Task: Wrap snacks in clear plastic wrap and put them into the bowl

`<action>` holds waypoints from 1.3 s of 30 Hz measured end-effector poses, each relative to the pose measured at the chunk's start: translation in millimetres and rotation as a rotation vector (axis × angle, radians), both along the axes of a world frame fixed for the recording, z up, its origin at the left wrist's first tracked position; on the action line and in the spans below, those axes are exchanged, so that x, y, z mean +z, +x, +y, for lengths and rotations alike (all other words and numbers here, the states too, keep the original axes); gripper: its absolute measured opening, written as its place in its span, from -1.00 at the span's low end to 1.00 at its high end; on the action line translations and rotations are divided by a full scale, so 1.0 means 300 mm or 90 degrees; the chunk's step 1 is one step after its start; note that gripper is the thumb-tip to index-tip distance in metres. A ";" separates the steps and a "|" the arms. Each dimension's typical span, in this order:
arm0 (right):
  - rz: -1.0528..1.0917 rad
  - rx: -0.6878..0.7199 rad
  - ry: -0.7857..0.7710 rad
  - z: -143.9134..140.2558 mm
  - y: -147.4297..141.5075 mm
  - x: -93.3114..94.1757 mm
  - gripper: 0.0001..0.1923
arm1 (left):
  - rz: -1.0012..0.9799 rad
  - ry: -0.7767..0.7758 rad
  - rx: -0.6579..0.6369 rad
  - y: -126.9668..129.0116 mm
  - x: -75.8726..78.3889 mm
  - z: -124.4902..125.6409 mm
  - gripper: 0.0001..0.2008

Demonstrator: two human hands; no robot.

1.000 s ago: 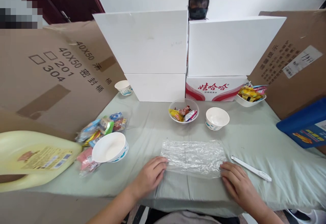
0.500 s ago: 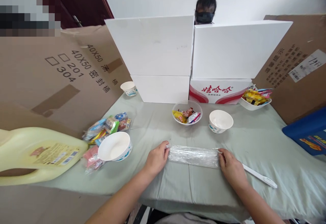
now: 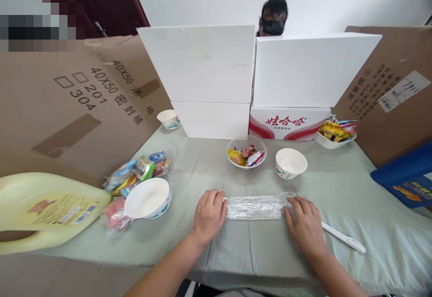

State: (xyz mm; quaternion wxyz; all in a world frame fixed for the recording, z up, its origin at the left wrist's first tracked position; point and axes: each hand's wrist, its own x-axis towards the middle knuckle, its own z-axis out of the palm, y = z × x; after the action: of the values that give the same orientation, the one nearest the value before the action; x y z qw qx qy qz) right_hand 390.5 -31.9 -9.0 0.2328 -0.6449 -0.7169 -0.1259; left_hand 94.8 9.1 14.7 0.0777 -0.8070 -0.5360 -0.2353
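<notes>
1. Lying far out to the left of the left hand is a big yellow jug (image 3: pixel 43 207) on its side.
2. Next comes a pile of snack packets (image 3: pixel 137 173), with a white paper bowl (image 3: pixel 148 198) in front of it, near the left hand.
3. The left hand (image 3: pixel 209 216) rests palm down, its fingers curled on the left end of the folded plastic wrap (image 3: pixel 256 207).
4. The wrap lies flat on the green cloth (image 3: pixel 209 171), between the two hands.
5. Beyond the hands sit a clear bowl of sweets (image 3: pixel 246 153) and an empty white bowl (image 3: pixel 290 163).
6. The right hand (image 3: pixel 305 227) presses flat on the right end of the wrap.
7. Just to the right of the right hand lies a white pen-like stick (image 3: pixel 344 238).
</notes>
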 end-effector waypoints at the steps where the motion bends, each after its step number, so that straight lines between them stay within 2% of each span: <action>1: -0.005 0.006 0.019 -0.004 -0.020 0.017 -0.71 | -0.011 -0.003 -0.035 0.026 0.011 -0.013 -0.85; 3: -0.013 0.039 0.021 -0.010 -0.075 0.040 -0.74 | -0.040 -0.051 -0.113 0.084 0.015 -0.038 -0.83; 5: -0.033 0.133 -0.027 -0.007 -0.135 0.041 -0.69 | -0.063 -0.107 -0.154 0.140 -0.008 -0.058 -0.81; 7: -0.063 0.240 -0.116 0.008 -0.171 0.023 -0.53 | -0.066 -0.132 -0.140 0.175 -0.047 -0.066 -0.77; 9: -0.076 0.285 -0.219 0.032 -0.163 -0.004 -0.33 | -0.051 -0.137 -0.102 0.178 -0.084 -0.065 -0.72; 12: -0.060 0.194 -0.300 0.053 -0.073 -0.041 -0.22 | -0.014 -0.138 -0.060 0.133 -0.111 -0.053 -0.69; 15: -0.061 0.106 -0.271 0.027 0.031 -0.065 -0.21 | 0.032 -0.143 -0.018 0.065 -0.097 -0.041 -0.64; 19: -0.098 0.146 -0.185 -0.097 0.068 -0.073 -0.15 | 0.081 -0.158 0.040 0.029 -0.046 -0.041 -0.61; 22: -0.120 0.174 -0.145 -0.215 0.045 -0.067 -0.18 | 0.076 -0.155 0.047 0.077 -0.013 -0.073 -0.68; 26: -0.114 0.216 -0.122 -0.326 0.050 -0.066 -0.33 | 0.047 -0.193 -0.090 0.209 -0.019 -0.167 -0.81; 29: -0.112 0.246 -0.093 -0.364 0.085 -0.063 -0.52 | 0.043 -0.158 -0.196 0.293 -0.070 -0.233 -0.76; 31: -0.110 0.271 -0.072 -0.375 0.108 -0.042 -0.61 | 0.022 -0.115 -0.252 0.314 -0.105 -0.255 -0.72; 33: -0.092 0.321 -0.081 -0.378 0.119 0.003 -0.71 | -0.023 -0.106 -0.312 0.307 -0.122 -0.261 -0.71; 35: -0.040 0.392 -0.129 -0.373 0.114 0.070 -0.78 | -0.072 -0.136 -0.381 0.280 -0.118 -0.257 -0.70; 37: 0.055 0.448 -0.210 -0.356 0.094 0.147 -0.80 | -0.125 -0.181 -0.453 0.247 -0.101 -0.250 -0.65; 39: 0.178 0.453 -0.312 -0.320 0.064 0.214 -0.78 | -0.200 -0.233 -0.511 0.218 -0.085 -0.246 -0.54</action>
State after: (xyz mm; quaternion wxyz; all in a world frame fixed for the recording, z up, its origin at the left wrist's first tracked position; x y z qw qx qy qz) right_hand 409.6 -127.8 55.3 0.1971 -0.4051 -0.8643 0.2236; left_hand 160.3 -64.6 -11.0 -0.2450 -0.9056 -0.2197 -0.2674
